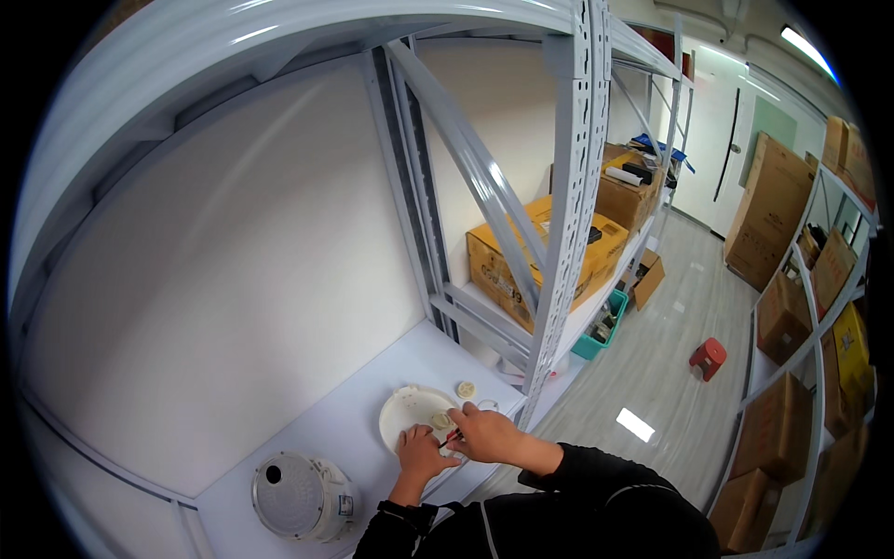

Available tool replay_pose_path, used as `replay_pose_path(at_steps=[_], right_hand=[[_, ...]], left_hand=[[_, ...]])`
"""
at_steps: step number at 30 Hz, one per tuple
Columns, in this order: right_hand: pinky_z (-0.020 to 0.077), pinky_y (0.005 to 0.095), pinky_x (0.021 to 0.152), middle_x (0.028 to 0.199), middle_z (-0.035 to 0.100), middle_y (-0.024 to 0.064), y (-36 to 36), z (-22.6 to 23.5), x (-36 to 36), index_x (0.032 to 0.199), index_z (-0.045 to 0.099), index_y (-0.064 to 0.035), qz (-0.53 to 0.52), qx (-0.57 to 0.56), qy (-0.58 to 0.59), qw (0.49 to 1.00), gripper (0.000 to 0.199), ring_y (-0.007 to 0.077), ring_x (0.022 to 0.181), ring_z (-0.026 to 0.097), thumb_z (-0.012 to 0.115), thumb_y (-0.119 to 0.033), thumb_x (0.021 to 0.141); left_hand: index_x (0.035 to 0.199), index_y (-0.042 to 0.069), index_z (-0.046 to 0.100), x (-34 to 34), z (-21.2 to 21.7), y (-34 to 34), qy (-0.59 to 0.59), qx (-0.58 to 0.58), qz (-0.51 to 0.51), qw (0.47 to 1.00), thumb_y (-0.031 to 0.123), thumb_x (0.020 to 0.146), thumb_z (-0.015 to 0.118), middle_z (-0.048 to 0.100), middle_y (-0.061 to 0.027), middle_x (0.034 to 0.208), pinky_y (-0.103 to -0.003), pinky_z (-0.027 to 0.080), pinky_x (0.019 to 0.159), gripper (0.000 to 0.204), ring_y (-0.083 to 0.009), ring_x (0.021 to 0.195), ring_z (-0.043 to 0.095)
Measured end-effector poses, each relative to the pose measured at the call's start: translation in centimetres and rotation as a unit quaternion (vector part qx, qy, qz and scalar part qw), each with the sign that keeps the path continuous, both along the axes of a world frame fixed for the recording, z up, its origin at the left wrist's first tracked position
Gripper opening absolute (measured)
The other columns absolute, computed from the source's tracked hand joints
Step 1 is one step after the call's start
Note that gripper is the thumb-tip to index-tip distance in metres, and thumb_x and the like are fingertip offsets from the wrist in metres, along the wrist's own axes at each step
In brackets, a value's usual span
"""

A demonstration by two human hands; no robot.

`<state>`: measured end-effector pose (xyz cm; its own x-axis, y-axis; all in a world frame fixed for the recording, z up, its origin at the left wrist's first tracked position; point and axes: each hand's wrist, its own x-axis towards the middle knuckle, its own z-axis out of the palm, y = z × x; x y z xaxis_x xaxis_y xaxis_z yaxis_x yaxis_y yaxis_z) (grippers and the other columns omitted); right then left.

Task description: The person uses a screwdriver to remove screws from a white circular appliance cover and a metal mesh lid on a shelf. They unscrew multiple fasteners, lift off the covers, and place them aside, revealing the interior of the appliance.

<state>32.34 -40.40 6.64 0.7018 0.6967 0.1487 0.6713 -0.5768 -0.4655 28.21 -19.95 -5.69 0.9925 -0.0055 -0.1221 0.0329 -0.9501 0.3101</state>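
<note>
A white round cover, shaped like a shallow bowl, lies near the shelf's front edge. My left hand grips its near rim, fingers over the edge and thumb toward the right hand. In my right hand is a screwdriver with a red and black handle, slanting down to the left. Its tip is hard to make out. Inside the cover, just beyond my fingers, sits a small cream round part. Beyond the cover's far right side lies a cream disc.
A white drum-shaped device with a black hole in its top stands at left on the shelf. A perforated metal upright rises at the right. Farther off are a yellow carton, a teal bin and a red stool.
</note>
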Motion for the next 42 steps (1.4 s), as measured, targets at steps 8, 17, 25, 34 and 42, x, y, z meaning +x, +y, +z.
replay_pose_path(at_steps=[8,17,25,34,42], right_hand=[[0.0548,0.0492,0.091,0.116,0.065,0.0184,-0.2,-1.7,1.6,0.128,0.064,-0.0033,0.099,0.115,-0.026,0.988,0.042,0.0422,0.107,0.066,0.077,-0.012,0.089],[0.0561,0.0454,0.091,0.119,0.066,0.0167,1.5,-1.4,1.6,0.133,0.063,-0.0035,0.084,0.158,0.024,0.984,0.049,0.0400,0.107,0.067,0.081,-0.013,0.088],[0.0566,0.0435,0.092,0.121,0.067,0.0169,3.1,-0.4,1.0,0.136,0.061,-0.0035,0.092,0.198,0.091,0.972,0.051,0.0383,0.107,0.068,0.077,-0.007,0.088],[0.0554,0.0463,0.094,0.126,0.066,0.0165,4.8,-1.5,1.1,0.138,0.063,-0.0083,0.117,0.233,0.001,0.965,0.052,0.0382,0.111,0.066,0.077,-0.009,0.088],[0.0536,0.0453,0.099,0.128,0.065,0.0169,5.7,-1.4,0.9,0.138,0.064,-0.0103,0.081,0.212,0.050,0.973,0.056,0.0404,0.117,0.064,0.080,-0.013,0.084]], left_hand=[[0.098,0.007,0.085,0.8,-1.2,1.5,-0.022,-0.074,-0.025,0.997,0.047,0.077,0.086,0.064,-0.0127,0.137,-0.049,0.031,0.123,0.045,-0.0315,0.138,0.048],[0.108,0.004,0.079,0.1,1.6,0.9,-0.009,-0.056,-0.027,0.998,0.024,0.091,0.074,0.063,-0.0141,0.135,-0.048,0.046,0.112,0.027,-0.0372,0.136,0.051],[0.122,0.010,0.072,-0.4,-1.7,3.1,-0.058,-0.004,-0.064,0.996,0.032,0.095,0.072,0.064,-0.0141,0.131,-0.050,0.052,0.105,0.035,-0.0390,0.131,0.055],[0.112,0.008,0.073,-1.1,-1.6,2.9,-0.140,-0.020,-0.077,0.987,0.023,0.094,0.064,0.072,-0.0128,0.113,-0.051,0.056,0.093,0.025,-0.0378,0.110,0.065],[0.120,0.010,0.072,-0.6,-3.5,3.1,-0.199,-0.015,-0.081,0.977,0.028,0.095,0.065,0.075,-0.0118,0.113,-0.068,0.046,0.106,0.032,-0.0375,0.109,0.067]])
